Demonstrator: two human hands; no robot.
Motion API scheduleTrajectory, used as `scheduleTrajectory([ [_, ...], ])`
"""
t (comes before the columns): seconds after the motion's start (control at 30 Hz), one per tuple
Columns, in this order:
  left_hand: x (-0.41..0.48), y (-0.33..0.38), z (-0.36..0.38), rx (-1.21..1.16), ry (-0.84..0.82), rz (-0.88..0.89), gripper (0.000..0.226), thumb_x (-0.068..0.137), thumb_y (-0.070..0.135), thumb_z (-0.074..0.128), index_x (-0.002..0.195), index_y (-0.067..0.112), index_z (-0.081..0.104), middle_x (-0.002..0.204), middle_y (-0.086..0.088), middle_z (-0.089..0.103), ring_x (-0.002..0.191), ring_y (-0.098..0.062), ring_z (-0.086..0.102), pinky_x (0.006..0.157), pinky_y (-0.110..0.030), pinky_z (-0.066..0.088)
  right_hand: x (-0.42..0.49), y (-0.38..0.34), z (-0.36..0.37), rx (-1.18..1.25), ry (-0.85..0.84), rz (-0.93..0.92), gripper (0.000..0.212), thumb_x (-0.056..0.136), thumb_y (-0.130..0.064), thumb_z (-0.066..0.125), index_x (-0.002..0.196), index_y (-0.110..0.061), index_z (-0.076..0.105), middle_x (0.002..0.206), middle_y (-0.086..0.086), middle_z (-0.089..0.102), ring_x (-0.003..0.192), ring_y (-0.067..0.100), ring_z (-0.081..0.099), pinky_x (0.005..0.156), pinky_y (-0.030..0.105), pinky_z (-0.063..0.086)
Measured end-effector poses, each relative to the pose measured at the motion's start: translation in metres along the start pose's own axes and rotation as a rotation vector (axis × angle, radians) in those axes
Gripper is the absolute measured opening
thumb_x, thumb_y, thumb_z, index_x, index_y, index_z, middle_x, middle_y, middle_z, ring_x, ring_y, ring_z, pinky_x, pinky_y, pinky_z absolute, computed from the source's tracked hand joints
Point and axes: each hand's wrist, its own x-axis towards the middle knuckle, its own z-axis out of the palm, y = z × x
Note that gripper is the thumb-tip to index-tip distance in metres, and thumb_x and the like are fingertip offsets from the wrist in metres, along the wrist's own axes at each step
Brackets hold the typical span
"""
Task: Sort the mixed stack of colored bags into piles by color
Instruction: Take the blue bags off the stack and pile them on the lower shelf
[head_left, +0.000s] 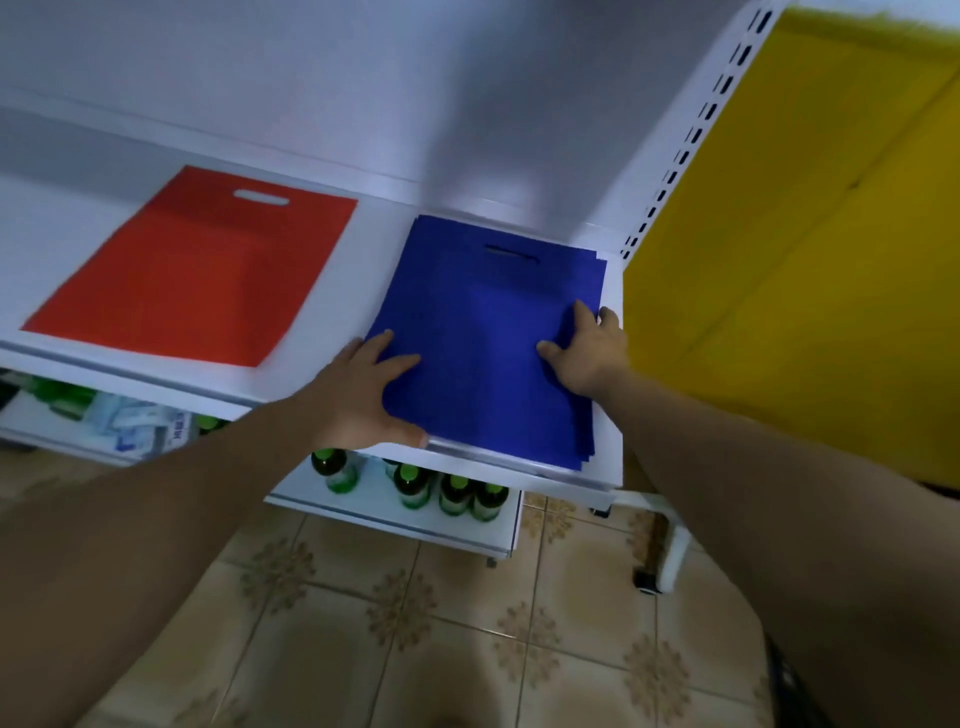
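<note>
A stack of blue bags (483, 332) lies flat on the white shelf (374, 249), toward its right end, with edges of lower bags showing at the right. My left hand (371, 395) rests on the stack's near left edge with fingers spread flat. My right hand (587, 348) lies on the stack's right edge, fingers stretched over the top bag. A red bag (202, 270) with a cut-out handle lies flat on the shelf's left part, apart from both hands.
A large yellow sheet (810, 234) hangs to the right of the shelf's slotted upright (691, 140). Green-capped bottles (447, 488) and packets (140, 421) stand on lower shelves. Tiled floor (415, 623) lies below.
</note>
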Motion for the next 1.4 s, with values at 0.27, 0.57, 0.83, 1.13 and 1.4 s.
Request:
scheduleTrajectory([
  [0.27,-0.009,0.005,0.005,0.012,0.065,0.001,0.099,0.076,0.06,0.066,0.151,0.028,0.011,0.159,0.001,-0.006,0.146,-0.022,-0.003,0.118,-0.039,0.009,-0.011,-0.003,0.0,0.042,0.024,-0.064,0.06,0.097,-0.045,0.047,0.146,-0.014,0.032,0.154,0.012,0.023,0.139,0.031,0.028,0.112,0.039,0.028],
  [0.57,-0.094,0.031,-0.046,-0.165,0.072,0.054,0.08,0.086,0.051,0.059,0.151,0.027,0.018,0.159,0.003,0.006,0.145,-0.015,0.009,0.116,-0.03,0.01,-0.097,-0.04,-0.062,-0.003,-0.014,-0.136,0.064,0.097,-0.047,0.045,0.148,-0.013,0.029,0.15,0.012,0.033,0.134,0.031,0.037,0.107,0.038,0.036],
  [0.83,-0.229,0.031,-0.114,-0.152,0.242,0.168,0.071,0.086,0.041,0.064,0.147,0.025,0.031,0.157,0.001,0.021,0.143,-0.014,0.019,0.112,-0.025,0.016,-0.233,-0.115,-0.124,0.009,0.06,-0.223,0.065,0.096,-0.048,0.047,0.148,-0.015,0.03,0.151,0.01,0.033,0.132,0.029,0.04,0.103,0.034,0.037],
  [1.13,-0.364,-0.021,-0.198,-0.118,0.438,0.242,0.07,0.085,0.038,0.066,0.145,0.02,0.036,0.153,-0.003,0.03,0.14,-0.016,0.029,0.111,-0.025,0.02,-0.354,-0.244,-0.194,-0.023,0.305,-0.375,0.063,0.093,-0.047,0.051,0.145,-0.013,0.038,0.148,0.008,0.04,0.135,0.026,0.038,0.108,0.033,0.031],
  [1.4,-0.44,-0.084,-0.276,-0.069,0.626,0.209,0.065,0.087,0.036,0.064,0.144,0.02,0.037,0.152,-0.002,0.031,0.139,-0.015,0.029,0.109,-0.023,0.022,-0.393,-0.364,-0.228,-0.017,0.382,-0.512,0.062,0.094,-0.047,0.049,0.144,-0.012,0.038,0.147,0.009,0.042,0.135,0.026,0.037,0.104,0.032,0.032],
])
